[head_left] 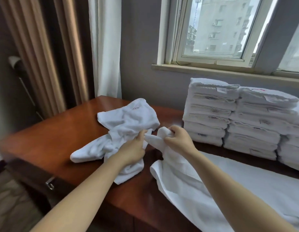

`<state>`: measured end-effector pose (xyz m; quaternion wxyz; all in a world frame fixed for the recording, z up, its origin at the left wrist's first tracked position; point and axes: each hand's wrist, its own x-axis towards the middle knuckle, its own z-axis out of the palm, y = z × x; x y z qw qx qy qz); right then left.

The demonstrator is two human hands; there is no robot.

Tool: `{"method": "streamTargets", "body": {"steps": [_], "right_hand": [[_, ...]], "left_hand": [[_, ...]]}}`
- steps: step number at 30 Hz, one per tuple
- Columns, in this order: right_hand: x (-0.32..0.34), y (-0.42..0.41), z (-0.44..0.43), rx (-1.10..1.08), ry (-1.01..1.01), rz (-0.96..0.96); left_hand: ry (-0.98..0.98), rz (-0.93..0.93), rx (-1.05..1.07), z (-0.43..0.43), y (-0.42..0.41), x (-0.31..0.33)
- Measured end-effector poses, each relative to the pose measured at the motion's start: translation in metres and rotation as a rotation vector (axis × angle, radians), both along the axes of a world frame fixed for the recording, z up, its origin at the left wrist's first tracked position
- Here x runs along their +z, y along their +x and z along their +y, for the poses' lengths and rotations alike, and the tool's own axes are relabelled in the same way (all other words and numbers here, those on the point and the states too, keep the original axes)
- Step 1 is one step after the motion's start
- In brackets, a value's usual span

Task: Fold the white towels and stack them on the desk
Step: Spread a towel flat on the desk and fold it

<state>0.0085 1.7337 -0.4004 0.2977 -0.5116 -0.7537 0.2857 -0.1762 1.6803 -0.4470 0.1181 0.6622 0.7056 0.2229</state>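
Holds a crumpled towel (128, 119) on the bench (58, 139) in the left hand (132, 150), grips a bunched white cloth (178, 178) in the right hand (178, 138), hands close together, folded stacks (212, 114) near, under the window (220, 30).

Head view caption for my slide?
Left hand and right hand grip unfolded white towels on the desk beside folded stacks.

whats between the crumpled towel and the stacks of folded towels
Head view: mostly bare desk between the crumpled towel and the stacks; lower down, the right hand grips a bunched cloth there.
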Motion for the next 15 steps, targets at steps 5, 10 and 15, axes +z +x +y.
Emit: {"method": "streamTargets", "body": {"steps": [5,10,15], "right_hand": [[0.002,0.009,0.005,0.032,-0.105,0.146],[0.021,0.026,0.008,0.01,-0.316,0.499],[0.032,0.052,0.017,0.072,-0.49,0.887]], "left_hand": [[0.073,0.023,-0.029,0.015,-0.009,0.002],[0.182,-0.531,-0.268,0.014,0.028,0.031],[0.029,-0.82,-0.362,0.011,0.061,0.054]]}}
